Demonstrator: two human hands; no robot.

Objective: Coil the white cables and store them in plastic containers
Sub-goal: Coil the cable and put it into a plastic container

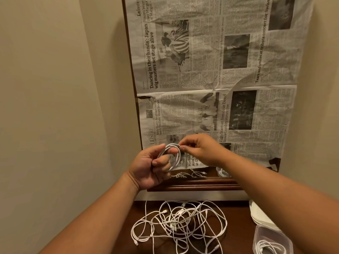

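Note:
My left hand (153, 167) holds a small coil of white cable (173, 154), raised in front of the newspaper-covered mirror. Its fingers curl round the loops. My right hand (200, 149) pinches the cable at the top of the coil between thumb and fingertips. Below, a tangled pile of white cables (179, 222) lies on the dark wooden tabletop (236, 217). At the lower right a clear plastic container (271, 239) holds a coiled white cable.
A stack of white lids or containers (260, 215) sits at the right edge of the table, behind the clear container. A wood-framed mirror covered in newspaper (211, 79) stands against the wall. Beige walls close in on the left and behind.

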